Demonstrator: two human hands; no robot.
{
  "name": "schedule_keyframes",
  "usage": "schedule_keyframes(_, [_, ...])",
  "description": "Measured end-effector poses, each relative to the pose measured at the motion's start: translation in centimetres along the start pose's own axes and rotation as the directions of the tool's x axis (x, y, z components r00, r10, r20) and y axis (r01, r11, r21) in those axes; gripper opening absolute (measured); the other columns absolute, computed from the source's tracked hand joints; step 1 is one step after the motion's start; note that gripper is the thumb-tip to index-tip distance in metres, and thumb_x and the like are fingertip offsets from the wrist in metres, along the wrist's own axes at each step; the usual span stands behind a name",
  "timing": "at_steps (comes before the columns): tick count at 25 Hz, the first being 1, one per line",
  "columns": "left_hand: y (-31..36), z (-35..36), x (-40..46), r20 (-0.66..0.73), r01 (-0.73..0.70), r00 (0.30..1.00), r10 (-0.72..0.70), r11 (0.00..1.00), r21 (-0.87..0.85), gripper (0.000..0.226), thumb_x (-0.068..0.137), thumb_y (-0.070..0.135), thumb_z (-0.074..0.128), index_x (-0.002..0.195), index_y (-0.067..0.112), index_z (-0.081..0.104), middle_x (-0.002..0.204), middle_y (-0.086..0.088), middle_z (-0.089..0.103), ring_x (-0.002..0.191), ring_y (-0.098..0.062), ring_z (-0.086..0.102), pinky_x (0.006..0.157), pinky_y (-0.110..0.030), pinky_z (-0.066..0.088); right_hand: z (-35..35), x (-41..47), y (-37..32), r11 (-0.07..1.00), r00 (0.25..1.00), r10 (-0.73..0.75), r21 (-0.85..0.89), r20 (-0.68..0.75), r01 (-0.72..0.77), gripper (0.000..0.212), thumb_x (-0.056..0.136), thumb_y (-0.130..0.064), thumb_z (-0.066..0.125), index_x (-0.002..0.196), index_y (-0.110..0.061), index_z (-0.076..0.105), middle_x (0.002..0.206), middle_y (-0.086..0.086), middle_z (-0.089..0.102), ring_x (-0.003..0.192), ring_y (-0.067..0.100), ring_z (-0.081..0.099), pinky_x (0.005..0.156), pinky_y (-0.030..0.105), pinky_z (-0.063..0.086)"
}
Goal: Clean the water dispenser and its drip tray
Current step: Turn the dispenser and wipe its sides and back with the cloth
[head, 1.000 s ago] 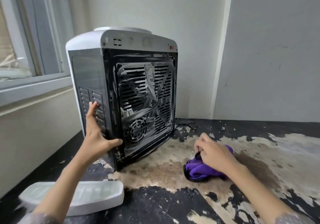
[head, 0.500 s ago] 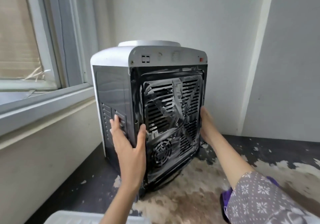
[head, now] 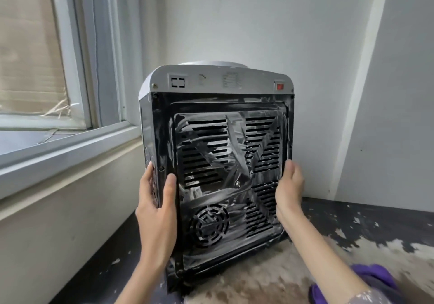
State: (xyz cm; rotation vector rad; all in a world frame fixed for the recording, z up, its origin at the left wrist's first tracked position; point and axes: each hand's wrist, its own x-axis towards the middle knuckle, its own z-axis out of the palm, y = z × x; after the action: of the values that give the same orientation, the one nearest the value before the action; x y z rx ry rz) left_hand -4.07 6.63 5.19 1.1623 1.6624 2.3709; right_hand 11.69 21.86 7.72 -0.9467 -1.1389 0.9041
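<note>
The water dispenser (head: 218,153) stands on the worn counter with its black, smeared back grille turned square to me; its top is white. My left hand (head: 156,207) grips the dispenser's left rear edge, thumb on the back panel and fingers round the side. On the opposite edge my right hand (head: 287,191) holds the right rear corner, thumb on the back, fingers hidden behind the side. The purple cloth (head: 366,280) lies on the counter at the lower right, partly behind my right forearm. The drip tray is out of view.
A window with a grey frame and sill (head: 70,144) runs along the left wall, close to the dispenser. White walls meet in a corner behind it. The counter (head: 352,240) is dark with peeled pale patches and extends to the right.
My right hand left the purple cloth and took the dispenser's right edge. The dispenser has been turned so its back faces me squarely. The view rose, and the white tray dropped out of frame.
</note>
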Motion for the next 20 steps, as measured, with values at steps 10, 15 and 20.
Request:
schedule_keyframes(10, [-1.5, -1.0, 0.0, 0.192, -0.05, 0.98, 0.057, 0.998, -0.039, 0.066, 0.083, 0.063, 0.034, 0.129, 0.019, 0.05, 0.121, 0.01, 0.058, 0.112, 0.003, 0.05, 0.095, -0.009, 0.034, -7.4, -5.4, 0.1, 0.974, 0.966, -0.205, -0.126, -0.156, 0.186, 0.03, 0.102, -0.02, 0.039, 0.071, -0.019, 0.038, 0.072, -0.001, 0.036, 0.062, 0.009, 0.032, 0.061, 0.029, 0.028])
schedule_keyframes(15, [-2.3, -0.1, 0.9, 0.225, -0.023, 0.974, 0.032, 0.999, -0.042, 0.07, 0.082, 0.063, 0.033, 0.129, 0.014, 0.05, 0.126, 0.001, 0.057, 0.117, -0.006, 0.05, 0.104, -0.026, 0.034, -11.1, -5.0, -0.5, 0.892, 0.918, -0.396, -0.25, -0.028, 0.377, 0.04, 0.101, -0.01, 0.04, 0.063, -0.02, 0.028, 0.06, -0.006, 0.025, 0.05, 0.004, 0.025, 0.05, 0.021, 0.022])
schedule_keyframes(20, [-2.9, 0.1, 1.3, 0.23, -0.013, 0.973, 0.001, 0.999, 0.05, 0.064, 0.093, 0.051, 0.032, 0.133, 0.005, 0.047, 0.13, -0.011, 0.056, 0.123, -0.023, 0.048, 0.102, -0.028, 0.034, -13.8, 0.7, 4.2, 0.775, 0.961, -0.077, -0.59, 0.265, 0.225, 0.019, 0.092, 0.002, 0.049, 0.094, -0.012, 0.063, 0.097, 0.02, 0.065, 0.09, 0.031, 0.062, 0.077, 0.031, 0.042])
